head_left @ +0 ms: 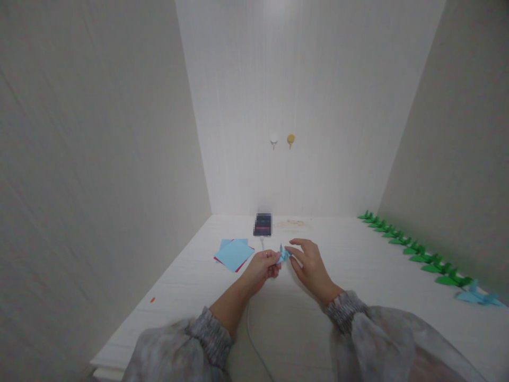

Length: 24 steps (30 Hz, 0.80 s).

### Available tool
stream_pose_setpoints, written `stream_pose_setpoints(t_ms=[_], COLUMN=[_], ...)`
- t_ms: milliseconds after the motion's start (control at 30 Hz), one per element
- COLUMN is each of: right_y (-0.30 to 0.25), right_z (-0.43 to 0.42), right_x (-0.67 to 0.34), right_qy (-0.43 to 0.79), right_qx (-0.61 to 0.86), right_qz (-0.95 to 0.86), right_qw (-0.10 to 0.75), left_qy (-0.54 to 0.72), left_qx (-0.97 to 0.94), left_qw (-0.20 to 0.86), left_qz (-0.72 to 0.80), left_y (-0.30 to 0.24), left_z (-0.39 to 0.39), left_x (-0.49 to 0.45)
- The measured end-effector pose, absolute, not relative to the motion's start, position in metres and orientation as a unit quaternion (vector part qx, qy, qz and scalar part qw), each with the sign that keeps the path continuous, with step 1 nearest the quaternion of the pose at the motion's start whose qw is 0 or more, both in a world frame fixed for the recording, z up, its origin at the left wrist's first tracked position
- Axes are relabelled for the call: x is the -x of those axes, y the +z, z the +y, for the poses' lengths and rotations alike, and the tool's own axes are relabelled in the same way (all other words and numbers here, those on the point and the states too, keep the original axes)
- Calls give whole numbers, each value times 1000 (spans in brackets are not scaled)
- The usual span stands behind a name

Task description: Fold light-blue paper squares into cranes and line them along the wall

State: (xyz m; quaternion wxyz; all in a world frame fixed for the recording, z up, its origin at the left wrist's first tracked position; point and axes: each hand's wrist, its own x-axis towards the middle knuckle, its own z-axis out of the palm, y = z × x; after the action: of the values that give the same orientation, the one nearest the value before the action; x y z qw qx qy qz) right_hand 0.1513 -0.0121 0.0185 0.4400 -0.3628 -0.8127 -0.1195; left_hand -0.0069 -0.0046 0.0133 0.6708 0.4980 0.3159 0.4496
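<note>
Between the pinched thumb and fingers of my left hand (267,265) is a small light-blue folded paper crane (283,255), held just above the table with one point sticking up. My right hand (310,264) is at the crane's right side. Its thumb and fingers are apart, with the fingertips beside the paper; whether they touch it is hard to see. Left of my left hand lies a small stack of square origami paper (234,254), light blue on top with red edges showing beneath.
Along the right wall runs a row of green paper cranes (431,262), with a light-blue paper crane (479,295) at its near end. A phone (263,225) with a white cable (254,339) is at the back. An orange scrap (152,300) lies left. Two hooks (291,139) hang on the wall.
</note>
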Motion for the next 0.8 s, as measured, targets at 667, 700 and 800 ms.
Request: stream_pose_setpoints(t_ms=[667,700,800], right_y=[23,22,23], right_z=[-17,-17,-17], right_x=[-145,-145,-145], right_qy=[-98,-95,-88], right_qx=[371,378,394], right_qz=[-793,-785,-770], right_qw=[472,481,493], left_qy=[429,427,426], left_qx=[-540,-543,-541], left_qw=[658,655,655], left_qz=[302,305,313], left_y=[11,10,9], left_z=[-7,-6,-5], left_x=[8,7,5])
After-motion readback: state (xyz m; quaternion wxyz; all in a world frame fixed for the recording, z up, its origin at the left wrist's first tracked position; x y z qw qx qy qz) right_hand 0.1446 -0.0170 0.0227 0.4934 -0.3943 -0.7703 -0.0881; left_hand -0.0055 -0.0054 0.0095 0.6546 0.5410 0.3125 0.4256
